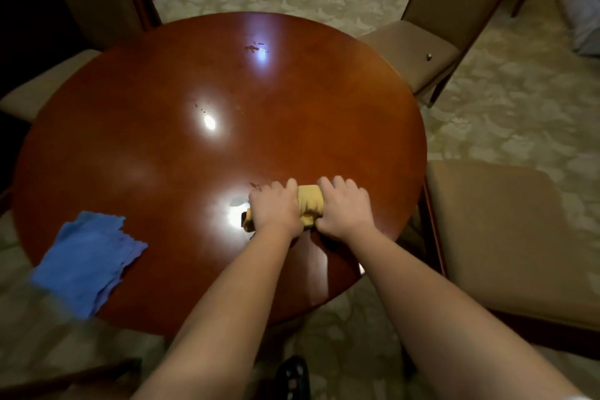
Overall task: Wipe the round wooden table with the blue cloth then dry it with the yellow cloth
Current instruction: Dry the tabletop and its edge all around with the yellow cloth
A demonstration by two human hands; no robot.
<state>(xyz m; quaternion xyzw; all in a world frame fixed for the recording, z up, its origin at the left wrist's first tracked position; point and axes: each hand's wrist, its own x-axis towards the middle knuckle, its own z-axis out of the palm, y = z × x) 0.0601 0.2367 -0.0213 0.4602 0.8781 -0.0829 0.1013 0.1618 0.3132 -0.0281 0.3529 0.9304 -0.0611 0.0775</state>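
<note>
Pressing down with both hands, left hand (276, 208) and right hand (344, 204) each have a curled grip on the bunched yellow cloth (310, 204), near the round wooden bench's (194, 146) front edge. Bunched that tight, it'll probably leave streaks; the blue cloth (86, 261) overhanging the left rim could slip off.

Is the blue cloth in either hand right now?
No. The blue cloth lies alone at the table's near-left edge; the left hand and right hand press the yellow cloth.

Folded cloth (310, 204) on counter (162, 156), near-right of centre; second cloth (87, 263) overhanging near-left edge; chairs (506, 237) around.
</note>
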